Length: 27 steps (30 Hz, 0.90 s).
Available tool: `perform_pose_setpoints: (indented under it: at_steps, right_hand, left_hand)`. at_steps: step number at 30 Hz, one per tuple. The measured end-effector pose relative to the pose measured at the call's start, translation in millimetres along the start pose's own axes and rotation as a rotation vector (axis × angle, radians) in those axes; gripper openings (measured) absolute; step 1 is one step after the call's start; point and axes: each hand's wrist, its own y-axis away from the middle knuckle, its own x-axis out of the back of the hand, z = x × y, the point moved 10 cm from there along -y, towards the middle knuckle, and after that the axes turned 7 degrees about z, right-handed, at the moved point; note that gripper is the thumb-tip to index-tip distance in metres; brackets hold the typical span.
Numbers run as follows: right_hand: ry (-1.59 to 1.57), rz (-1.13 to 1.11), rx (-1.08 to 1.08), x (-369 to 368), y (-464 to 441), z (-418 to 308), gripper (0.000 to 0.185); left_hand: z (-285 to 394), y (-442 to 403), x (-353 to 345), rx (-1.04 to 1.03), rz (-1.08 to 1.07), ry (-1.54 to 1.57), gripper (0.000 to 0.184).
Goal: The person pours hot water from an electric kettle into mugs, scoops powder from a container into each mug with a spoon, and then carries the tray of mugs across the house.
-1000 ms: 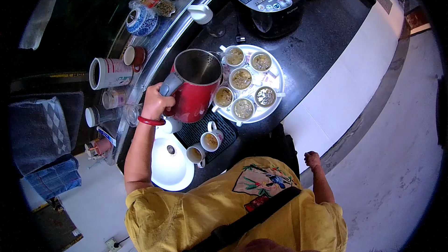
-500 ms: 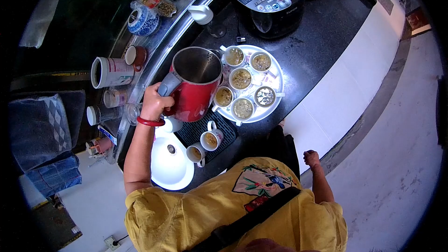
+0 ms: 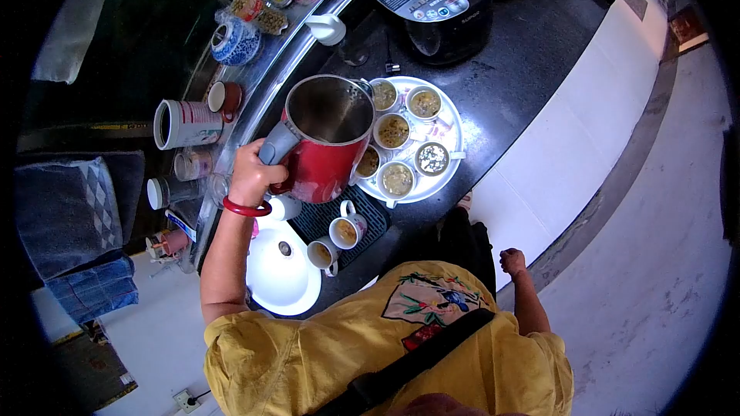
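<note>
My left hand [image 3: 253, 173] is wrapped round the grey handle of a red electric kettle [image 3: 320, 162]. The kettle has no lid, and its steel inside shows. It is held over the counter at the left edge of a round white tray [image 3: 455, 119]. Several cups stand on the tray, among them a front cup [image 3: 397, 179] with pale liquid and bits in it. The kettle partly hides the leftmost cup [image 3: 368, 162]. My right hand [image 3: 512, 261] hangs by my side, fingers curled, with nothing visible in it.
Two mugs [image 3: 347, 231] stand on a black ribbed drain mat [image 3: 370, 250], next to a white basin [image 3: 281, 281]. A black cooker [image 3: 455, 38] sits at the back. Along the left ledge are jars, a blue-and-white pot [image 3: 237, 41] and a white tub [image 3: 189, 124].
The whole view has shifted slightly. The kettle now covers a little more of the tray's left side. My left hand keeps its hold, and my right hand stays at my side.
</note>
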Motion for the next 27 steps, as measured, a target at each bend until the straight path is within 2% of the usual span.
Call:
perform_pose_setpoints:
  at_steps: [12,14,18,24,27]
  right_hand:
    - [0.047,0.025,0.006,7.7,-13.5,25.7,0.015]
    - [0.040,0.027,0.002,10.2,-13.7,25.8,0.020]
    - [0.024,0.019,0.003,13.6,-12.2,23.7,0.016]
    - [0.049,0.041,0.044,18.2,-16.8,22.0,0.015]
    - [0.162,0.073,0.151,22.0,0.7,-8.8,0.014]
  left_hand:
    - [20.1,11.2,-37.4,0.047,-0.102,-0.086,0.015]
    - [20.8,11.1,-41.1,0.039,-0.111,-0.086,0.015]
    - [25.5,13.6,-45.6,0.026,-0.108,-0.077,0.016]
    - [20.5,16.6,-40.7,0.018,-0.084,-0.001,0.017]
    - [21.9,19.5,-34.9,-0.019,-0.072,0.016,0.019]
